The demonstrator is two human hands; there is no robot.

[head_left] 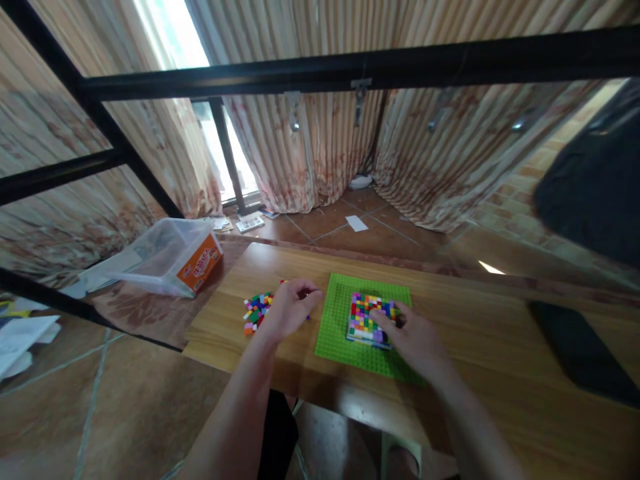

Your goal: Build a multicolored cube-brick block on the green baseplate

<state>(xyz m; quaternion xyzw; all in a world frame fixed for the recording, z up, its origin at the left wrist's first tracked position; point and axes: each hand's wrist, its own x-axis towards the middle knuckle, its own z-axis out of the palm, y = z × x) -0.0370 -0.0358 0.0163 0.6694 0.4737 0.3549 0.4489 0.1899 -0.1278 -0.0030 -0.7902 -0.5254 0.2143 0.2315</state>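
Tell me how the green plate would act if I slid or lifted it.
The green plate looks like thin plastic, so it's probably fairly stiff with a little flex. Lying flat and wide on the table, it seems unlikely to roll or tip when pushed. The brick block on it likely makes the lift heavier there than at the bare edges.

We were in what looked like a home — long patterned curtains (330,153) hung by a bright window (175,33), tiles covered the floor (150,393), and a clear plastic bin (170,257) and loose papers lay beyond a wooden worktop (475,333).
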